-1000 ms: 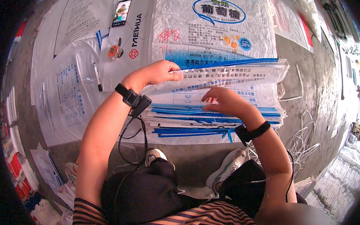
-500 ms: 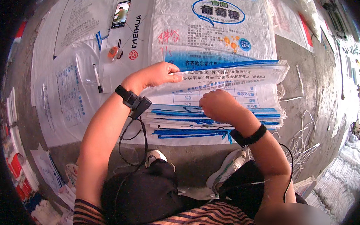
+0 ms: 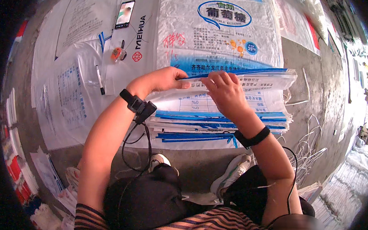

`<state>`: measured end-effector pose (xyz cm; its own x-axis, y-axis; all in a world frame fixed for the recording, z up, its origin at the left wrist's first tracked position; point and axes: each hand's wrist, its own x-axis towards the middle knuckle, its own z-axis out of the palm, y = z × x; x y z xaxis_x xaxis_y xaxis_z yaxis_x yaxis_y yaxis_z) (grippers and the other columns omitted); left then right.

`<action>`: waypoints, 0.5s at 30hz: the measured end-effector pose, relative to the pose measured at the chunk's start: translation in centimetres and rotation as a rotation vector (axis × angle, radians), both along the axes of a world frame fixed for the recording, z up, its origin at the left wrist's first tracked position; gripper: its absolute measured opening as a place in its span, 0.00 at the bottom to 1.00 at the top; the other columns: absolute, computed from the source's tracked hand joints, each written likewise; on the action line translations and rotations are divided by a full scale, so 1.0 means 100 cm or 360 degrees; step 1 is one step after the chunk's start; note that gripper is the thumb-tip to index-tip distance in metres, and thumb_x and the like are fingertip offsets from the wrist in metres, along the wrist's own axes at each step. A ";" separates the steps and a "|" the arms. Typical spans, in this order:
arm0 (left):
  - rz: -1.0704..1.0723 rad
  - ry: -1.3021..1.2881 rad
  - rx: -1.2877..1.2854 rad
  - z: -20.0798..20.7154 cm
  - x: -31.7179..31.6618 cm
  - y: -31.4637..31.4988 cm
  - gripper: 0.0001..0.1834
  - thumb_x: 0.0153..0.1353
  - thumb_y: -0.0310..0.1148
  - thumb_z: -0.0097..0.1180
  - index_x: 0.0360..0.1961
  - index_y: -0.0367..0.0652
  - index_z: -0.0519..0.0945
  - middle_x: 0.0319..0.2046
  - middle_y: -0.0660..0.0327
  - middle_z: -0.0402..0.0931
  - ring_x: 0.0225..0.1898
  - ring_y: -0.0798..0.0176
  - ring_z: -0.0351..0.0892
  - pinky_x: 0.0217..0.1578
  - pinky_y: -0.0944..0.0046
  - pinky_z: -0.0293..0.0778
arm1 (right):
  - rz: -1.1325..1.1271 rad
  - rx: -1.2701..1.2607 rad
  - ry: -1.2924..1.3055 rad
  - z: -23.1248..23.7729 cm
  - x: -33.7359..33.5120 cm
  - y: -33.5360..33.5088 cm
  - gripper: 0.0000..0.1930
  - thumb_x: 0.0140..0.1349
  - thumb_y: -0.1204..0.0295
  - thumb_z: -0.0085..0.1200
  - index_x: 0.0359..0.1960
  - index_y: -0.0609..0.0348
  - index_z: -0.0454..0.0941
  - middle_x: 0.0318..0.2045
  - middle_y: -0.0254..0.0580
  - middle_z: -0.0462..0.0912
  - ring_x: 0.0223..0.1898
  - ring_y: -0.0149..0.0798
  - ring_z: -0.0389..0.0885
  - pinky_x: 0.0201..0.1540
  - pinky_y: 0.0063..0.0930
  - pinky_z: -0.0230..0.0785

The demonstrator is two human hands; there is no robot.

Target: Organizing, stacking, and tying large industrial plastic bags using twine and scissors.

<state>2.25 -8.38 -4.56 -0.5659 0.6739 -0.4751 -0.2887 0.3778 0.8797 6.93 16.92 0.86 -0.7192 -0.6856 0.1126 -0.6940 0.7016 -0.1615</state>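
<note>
Over stacked flat sacks, left grip and right grip hold lifted sack by blue edge.

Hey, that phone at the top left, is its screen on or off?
On: the phone has a lit screen showing a coloured picture.

black phone, small orange object, white pen
</note>
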 end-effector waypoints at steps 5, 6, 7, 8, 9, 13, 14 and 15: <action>0.0080 -0.0089 -0.0078 0.008 0.000 0.005 0.20 0.66 0.46 0.59 0.39 0.36 0.83 0.29 0.68 0.79 0.33 0.75 0.71 0.37 0.66 0.71 | -0.0052 -0.0059 0.0149 -0.009 0.004 -0.005 0.12 0.53 0.72 0.58 0.41 0.52 0.76 0.44 0.35 0.75 0.51 0.40 0.74 0.54 0.39 0.65; 0.0079 -0.0087 -0.0077 0.007 -0.001 0.004 0.20 0.66 0.46 0.59 0.39 0.36 0.83 0.29 0.68 0.79 0.33 0.75 0.71 0.37 0.66 0.71 | -0.0053 -0.0059 0.0151 -0.008 0.005 -0.006 0.12 0.53 0.72 0.58 0.41 0.52 0.76 0.44 0.35 0.75 0.51 0.40 0.74 0.54 0.39 0.65; 0.0013 0.0013 -0.0087 0.005 -0.003 0.002 0.19 0.66 0.44 0.59 0.40 0.36 0.83 0.29 0.68 0.79 0.33 0.75 0.72 0.37 0.66 0.71 | -0.0029 -0.0055 0.0161 -0.007 0.005 -0.007 0.12 0.53 0.71 0.56 0.40 0.52 0.76 0.43 0.36 0.76 0.49 0.40 0.74 0.53 0.38 0.65; -0.0052 0.0113 -0.0097 0.002 -0.004 0.001 0.18 0.65 0.43 0.59 0.41 0.36 0.82 0.30 0.67 0.80 0.33 0.75 0.72 0.38 0.66 0.71 | -0.0004 -0.0051 0.0171 -0.006 0.005 -0.007 0.11 0.53 0.70 0.54 0.40 0.51 0.75 0.41 0.36 0.76 0.47 0.40 0.74 0.53 0.37 0.66; -0.0053 0.0112 -0.0096 -0.001 -0.003 0.000 0.18 0.65 0.43 0.59 0.41 0.36 0.82 0.30 0.67 0.80 0.33 0.75 0.72 0.38 0.66 0.71 | -0.0005 -0.0050 0.0170 -0.006 0.006 -0.006 0.11 0.53 0.70 0.54 0.40 0.51 0.75 0.41 0.36 0.76 0.47 0.40 0.74 0.53 0.37 0.66; -0.0037 0.0249 -0.0054 -0.004 -0.003 0.001 0.16 0.63 0.39 0.61 0.44 0.36 0.82 0.32 0.66 0.81 0.35 0.74 0.75 0.39 0.67 0.72 | 0.0047 0.0120 -0.0289 0.003 0.005 0.001 0.08 0.57 0.68 0.59 0.38 0.53 0.77 0.35 0.34 0.77 0.44 0.40 0.77 0.49 0.37 0.66; -0.0025 0.0254 -0.0080 -0.004 -0.003 0.000 0.16 0.63 0.38 0.62 0.44 0.36 0.82 0.33 0.65 0.82 0.35 0.74 0.75 0.40 0.67 0.72 | 0.0096 0.0189 -0.0544 0.006 0.005 0.002 0.09 0.58 0.67 0.59 0.39 0.53 0.78 0.34 0.34 0.78 0.43 0.40 0.77 0.48 0.37 0.67; -0.0023 0.0254 -0.0084 -0.005 -0.002 -0.002 0.16 0.63 0.38 0.62 0.44 0.36 0.82 0.33 0.65 0.82 0.35 0.74 0.75 0.40 0.67 0.72 | 0.0099 0.0186 -0.0544 0.004 0.005 0.003 0.09 0.58 0.67 0.59 0.39 0.53 0.78 0.34 0.34 0.78 0.43 0.40 0.77 0.48 0.37 0.67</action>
<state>2.01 -8.60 -5.05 -0.6274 0.6591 -0.4148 -0.1409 0.4277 0.8929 7.42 17.25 1.27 -0.6584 -0.7233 -0.2083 -0.6558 0.6871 -0.3128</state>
